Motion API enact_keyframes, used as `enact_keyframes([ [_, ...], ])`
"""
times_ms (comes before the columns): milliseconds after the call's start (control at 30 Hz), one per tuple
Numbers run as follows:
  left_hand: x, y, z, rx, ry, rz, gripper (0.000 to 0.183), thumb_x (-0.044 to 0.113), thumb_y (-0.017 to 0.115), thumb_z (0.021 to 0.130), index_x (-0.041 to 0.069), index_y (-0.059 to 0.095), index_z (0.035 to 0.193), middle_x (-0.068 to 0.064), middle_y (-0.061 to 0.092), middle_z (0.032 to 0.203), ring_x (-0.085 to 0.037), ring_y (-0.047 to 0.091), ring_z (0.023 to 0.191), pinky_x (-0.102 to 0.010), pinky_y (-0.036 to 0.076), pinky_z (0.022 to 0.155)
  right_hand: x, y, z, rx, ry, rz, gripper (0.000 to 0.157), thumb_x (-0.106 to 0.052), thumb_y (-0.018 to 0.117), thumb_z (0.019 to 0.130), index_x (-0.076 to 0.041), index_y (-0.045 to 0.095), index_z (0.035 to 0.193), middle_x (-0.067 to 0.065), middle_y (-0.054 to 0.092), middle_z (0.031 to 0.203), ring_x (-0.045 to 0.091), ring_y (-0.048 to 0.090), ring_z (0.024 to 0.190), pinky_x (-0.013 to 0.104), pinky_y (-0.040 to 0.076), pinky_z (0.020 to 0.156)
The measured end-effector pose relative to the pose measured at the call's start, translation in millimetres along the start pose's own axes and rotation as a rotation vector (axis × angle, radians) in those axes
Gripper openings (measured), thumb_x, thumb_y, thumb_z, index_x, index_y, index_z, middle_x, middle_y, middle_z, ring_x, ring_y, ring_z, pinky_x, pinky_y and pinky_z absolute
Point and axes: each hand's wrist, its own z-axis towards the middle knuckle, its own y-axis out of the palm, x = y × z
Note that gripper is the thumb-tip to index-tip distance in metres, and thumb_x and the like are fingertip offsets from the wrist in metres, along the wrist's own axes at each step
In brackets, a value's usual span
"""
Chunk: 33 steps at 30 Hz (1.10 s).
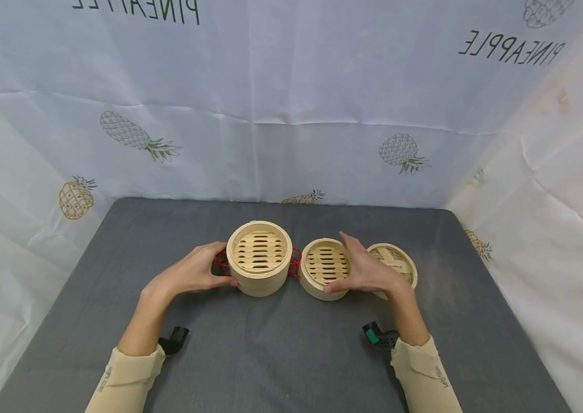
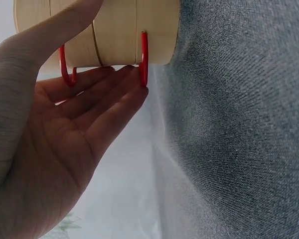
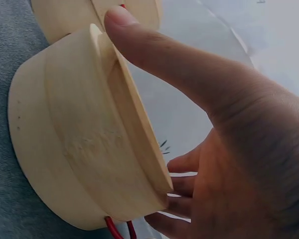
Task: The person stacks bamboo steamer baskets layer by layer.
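A stack of round bamboo steamer baskets (image 1: 259, 255), with a slatted floor and red side handles, stands at the table's middle. My left hand (image 1: 200, 268) holds the stack's left side, thumb on the front wall (image 2: 79, 40) and fingers behind by the red handles. To the right is a single bamboo steamer basket (image 1: 326, 265). My right hand (image 1: 366, 268) spans this basket's right side, the thumb over its front rim and the index finger stretched past the back. In the right wrist view, a gap shows between palm and basket wall (image 3: 79, 129). Behind my right hand lies a woven bamboo lid (image 1: 402, 265), partly hidden.
A dark grey cloth covers the table (image 1: 270, 355). White curtains (image 1: 281, 69) printed with pineapples hang behind and at both sides. Black straps with small devices sit at my wrists, beside the beige sleeves (image 1: 131, 373).
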Motion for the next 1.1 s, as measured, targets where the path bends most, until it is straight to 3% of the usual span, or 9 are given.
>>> enact_keyframes([
  [367, 0.5, -2.0, 1.6, -0.001, 0.005, 0.0, 0.074, 0.031, 0.093, 0.088, -0.005, 0.061, 0.144, -0.015, 0.074, 0.123, -0.023, 0.071, 0.105, -0.046, 0.062, 0.089, -1.2, 7.6, 2.0, -0.019, -0.004, -0.021, 0.148, -0.054, 0.1, 0.071, 0.0, 0.007, 0.173, 0.029, 0.015, 0.178, 0.051, 0.021, 0.166, 0.071, 0.034, 0.128],
  [633, -1.3, -0.8, 0.0, 0.002, -0.005, 0.003, 0.073, 0.027, 0.093, 0.088, -0.003, 0.06, 0.146, -0.014, 0.074, 0.126, -0.023, 0.071, 0.108, -0.047, 0.062, 0.093, -3.3, 8.4, 3.2, 0.015, -0.031, -0.07, 0.14, -0.056, 0.096, 0.071, -0.001, 0.017, 0.171, 0.028, 0.03, 0.171, 0.049, 0.038, 0.157, 0.069, 0.043, 0.121],
  [1100, -0.4, -1.7, -1.0, -0.006, -0.004, -0.01, 0.065, 0.027, 0.093, 0.088, -0.001, 0.064, 0.138, -0.008, 0.074, 0.115, -0.02, 0.071, 0.101, -0.049, 0.062, 0.088, -4.1, 6.7, 2.7, 0.07, -0.058, -0.106, 0.138, -0.059, 0.097, 0.066, -0.001, 0.026, 0.169, 0.025, 0.044, 0.161, 0.043, 0.048, 0.148, 0.065, 0.049, 0.117],
])
